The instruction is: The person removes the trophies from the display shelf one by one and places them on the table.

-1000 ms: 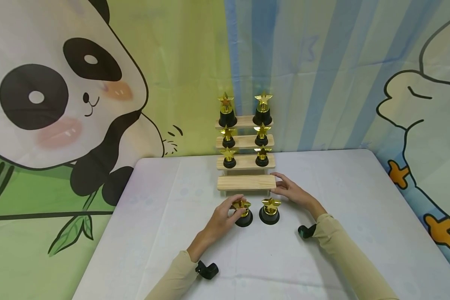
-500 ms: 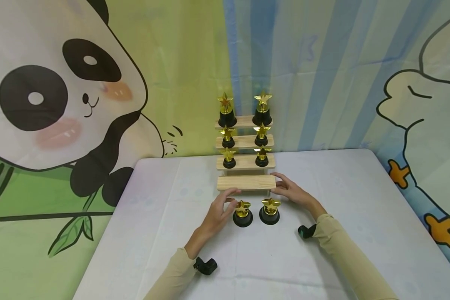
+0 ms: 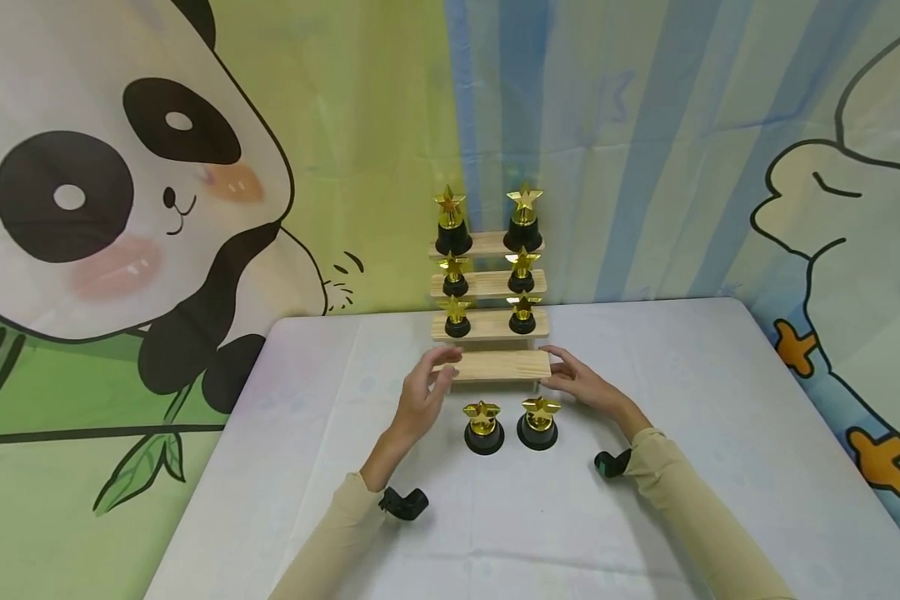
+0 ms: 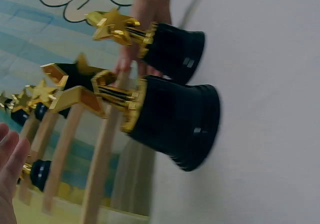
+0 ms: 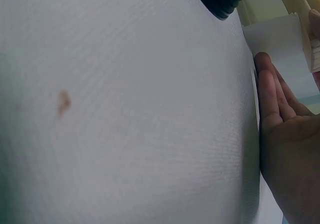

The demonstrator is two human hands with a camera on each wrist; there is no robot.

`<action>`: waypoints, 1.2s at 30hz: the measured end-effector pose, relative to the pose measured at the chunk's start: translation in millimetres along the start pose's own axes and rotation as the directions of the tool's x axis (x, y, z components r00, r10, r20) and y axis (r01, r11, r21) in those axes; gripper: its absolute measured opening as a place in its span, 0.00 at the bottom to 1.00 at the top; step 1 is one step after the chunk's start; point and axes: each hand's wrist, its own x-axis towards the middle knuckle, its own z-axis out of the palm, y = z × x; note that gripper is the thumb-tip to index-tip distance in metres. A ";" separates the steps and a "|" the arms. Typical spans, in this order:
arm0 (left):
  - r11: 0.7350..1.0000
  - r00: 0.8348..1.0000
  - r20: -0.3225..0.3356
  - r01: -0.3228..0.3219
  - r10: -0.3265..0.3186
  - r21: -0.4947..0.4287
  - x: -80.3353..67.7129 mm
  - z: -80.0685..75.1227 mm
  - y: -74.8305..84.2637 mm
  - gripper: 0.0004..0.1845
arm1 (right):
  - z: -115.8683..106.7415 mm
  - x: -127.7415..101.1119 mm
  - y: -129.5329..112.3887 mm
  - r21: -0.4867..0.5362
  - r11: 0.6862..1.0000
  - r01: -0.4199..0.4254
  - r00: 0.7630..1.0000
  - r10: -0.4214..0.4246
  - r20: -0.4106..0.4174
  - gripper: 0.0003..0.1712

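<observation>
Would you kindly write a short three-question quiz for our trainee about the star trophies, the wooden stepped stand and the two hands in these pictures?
1. True or false: the lowest step of the wooden stand carries two trophies.
2. How many star trophies stand on the white table in front of the stand?
3. What does the right hand touch? A) the right end of the lowest step B) a trophy C) nothing

Key:
1. False: that step is bare; each of the three steps above holds two.
2. Two, the left trophy and the right trophy; the left hand holds neither.
3. A
</observation>
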 end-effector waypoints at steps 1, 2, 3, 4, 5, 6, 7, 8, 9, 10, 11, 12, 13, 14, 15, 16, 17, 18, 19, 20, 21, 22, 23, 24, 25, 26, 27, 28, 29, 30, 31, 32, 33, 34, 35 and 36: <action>1.000 0.999 -0.027 -0.025 0.025 -0.006 8.0 -4.6 -0.3 0.17 | 0.4 0.0 -0.2 -0.004 1.000 0.000 1.000 0.000 -0.002 0.42; 0.999 0.997 -0.055 -0.054 0.053 -0.004 16.2 -9.3 -1.3 0.16 | 0.8 0.0 -0.5 -0.002 1.000 -0.004 1.000 0.004 -0.006 0.42; 0.997 0.994 -0.078 -0.080 0.081 0.014 24.5 -13.8 -3.0 0.16 | 1.2 -0.3 -0.9 0.000 1.000 -0.008 1.000 0.008 -0.010 0.42; 0.994 0.989 -0.099 -0.104 0.107 0.042 32.7 -17.9 -4.5 0.15 | 1.6 -0.4 -0.8 -0.001 1.000 -0.009 1.000 0.009 -0.014 0.43; 0.989 0.984 -0.116 -0.126 0.134 0.077 40.7 -21.8 -6.3 0.15 | 2.0 -0.8 -0.7 -0.005 1.000 -0.004 1.000 0.004 -0.012 0.43; 0.984 0.980 -0.129 -0.141 0.154 0.108 48.1 -24.9 -8.0 0.14 | 2.5 -1.3 -0.6 -0.003 1.000 -0.005 1.000 0.005 -0.013 0.42; 0.979 0.976 -0.135 -0.155 0.173 0.134 55.5 -27.0 -9.5 0.14 | 2.4 -1.8 -0.1 -0.003 1.000 -0.001 1.000 0.001 -0.011 0.42; 0.974 0.972 -0.138 -0.168 0.190 0.155 62.0 -28.4 -11.3 0.14 | 2.3 -2.1 0.4 0.003 1.000 -0.003 1.000 0.003 -0.009 0.42; 0.969 0.970 -0.137 -0.177 0.201 0.170 68.0 -29.0 -13.3 0.14 | 2.3 -2.5 1.0 0.001 1.000 -0.003 1.000 0.003 -0.007 0.42; 0.967 0.970 -0.133 -0.179 0.204 0.181 73.3 -28.9 -15.2 0.14 | 2.4 -2.8 1.5 0.000 1.000 -0.006 1.000 0.006 -0.007 0.41; 0.966 0.971 -0.126 -0.176 0.202 0.187 78.0 -28.2 -16.9 0.14 | 2.4 -3.3 1.6 -0.001 1.000 -0.009 1.000 0.009 -0.006 0.41; 0.967 0.974 -0.120 -0.167 0.192 0.192 82.0 -27.2 -18.1 0.15 | 2.6 -3.4 1.7 0.002 1.000 -0.016 1.000 0.016 -0.008 0.41; 0.969 0.977 -0.114 -0.155 0.179 0.194 85.3 -26.0 -19.3 0.16 | 2.7 -3.3 1.8 0.003 1.000 -0.023 1.000 0.023 -0.010 0.41; 0.971 0.981 -0.107 -0.137 0.159 0.195 88.2 -24.6 -20.0 0.16 | 2.5 -3.1 1.8 0.001 1.000 -0.026 1.000 0.026 -0.010 0.41; 0.974 0.985 -0.102 -0.115 0.137 0.194 90.7 -23.1 -20.4 0.17 | 2.4 -3.0 1.6 -0.002 1.000 -0.028 1.000 0.028 -0.011 0.41; 0.976 0.989 -0.097 -0.092 0.113 0.196 92.6 -21.7 -20.4 0.18 | 2.2 -2.8 1.4 -0.002 1.000 -0.030 1.000 0.030 -0.011 0.41; 0.978 0.992 -0.093 -0.071 0.090 0.196 94.2 -20.4 -20.5 0.18 | 2.1 -2.5 1.1 -0.002 1.000 -0.030 0.999 0.030 -0.010 0.41; 0.978 0.993 -0.090 -0.052 0.072 0.204 95.6 -19.1 -20.8 0.19 | 1.9 -2.0 0.9 0.000 1.000 -0.031 0.999 0.031 -0.009 0.41; 0.978 0.995 -0.086 -0.034 0.053 0.206 96.7 -18.0 -21.0 0.19 | 1.6 -1.6 0.6 -0.002 1.000 -0.030 0.999 0.030 -0.008 0.41; 0.978 0.996 -0.081 -0.019 0.036 0.208 97.8 -16.9 -21.2 0.19 | 1.2 -1.3 0.2 -0.003 1.000 -0.030 1.000 0.030 -0.008 0.42; 0.977 0.997 -0.077 -0.006 0.023 0.213 98.8 -15.9 -21.7 0.20 | 0.9 -1.2 -0.4 -0.001 0.999 -0.034 0.999 0.034 -0.011 0.42; 0.977 0.997 -0.074 0.004 0.012 0.215 99.1 -15.1 -22.5 0.19 | 0.9 -1.0 -0.9 0.003 0.999 -0.034 0.999 0.034 -0.011 0.42; 0.976 0.998 -0.070 0.017 -0.002 0.215 99.3 -14.5 -23.0 0.19 | 0.9 -0.9 -1.4 0.003 0.999 -0.033 0.999 0.033 -0.010 0.42; 0.976 0.998 -0.065 0.029 -0.015 0.216 99.4 -14.0 -23.6 0.19 | 0.9 -0.9 -2.0 0.002 0.999 -0.033 0.999 0.033 -0.010 0.42; 0.976 0.998 -0.060 0.042 -0.030 0.211 99.3 -13.6 -23.7 0.19 | 0.9 -1.0 -2.5 0.000 0.999 -0.032 0.999 0.032 -0.009 0.42; 0.976 0.997 -0.056 0.054 -0.044 0.211 99.2 -13.1 -24.1 0.19 | 0.8 -1.1 -3.0 0.002 0.999 -0.032 0.999 0.032 -0.008 0.42; 0.976 0.997 -0.052 0.065 -0.055 0.209 98.9 -12.6 -24.5 0.18 | 0.9 -1.2 -3.5 0.006 0.999 -0.032 0.999 0.032 -0.008 0.42; 0.976 0.997 -0.048 0.076 -0.067 0.203 98.5 -12.2 -24.8 0.18 | 1.1 -1.2 -3.8 0.009 0.999 -0.032 0.999 0.032 -0.008 0.42; 0.976 0.996 -0.045 0.086 -0.079 0.199 98.1 -11.8 -25.0 0.17 | 1.1 -1.1 -3.8 0.011 0.999 -0.030 1.000 0.030 -0.007 0.42; 0.976 0.995 -0.044 0.094 -0.087 0.194 97.7 -11.4 -25.5 0.17 | 1.2 -1.3 -3.8 0.012 1.000 -0.027 1.000 0.027 -0.006 0.42; 0.977 0.995 -0.044 0.100 -0.093 0.189 97.2 -11.0 -25.7 0.16 | 1.2 -1.2 -3.4 0.014 1.000 -0.024 1.000 0.024 -0.005 0.42; 0.977 0.994 -0.044 0.105 -0.099 0.185 96.7 -10.6 -26.0 0.16 | 1.4 -0.9 -2.9 0.018 1.000 -0.022 1.000 0.022 -0.005 0.42; 0.978 0.994 -0.044 0.106 -0.100 0.181 96.1 -10.1 -26.7 0.16 | 1.5 -0.7 -2.4 0.020 1.000 -0.020 1.000 0.020 -0.005 0.41; 0.978 0.994 -0.045 0.108 -0.102 0.177 95.6 -10.1 -26.9 0.15 | 1.7 -0.3 -2.1 0.022 1.000 -0.019 1.000 0.019 -0.003 0.41; 0.979 0.994 -0.045 0.108 -0.102 0.175 95.2 -9.9 -27.3 0.15 | 1.7 0.1 -1.7 0.025 1.000 -0.018 1.000 0.018 -0.002 0.41; 0.979 0.994 -0.046 0.107 -0.100 0.174 94.9 -9.7 -27.8 0.15 | 1.8 0.4 -1.4 0.023 1.000 -0.018 1.000 0.018 -0.002 0.41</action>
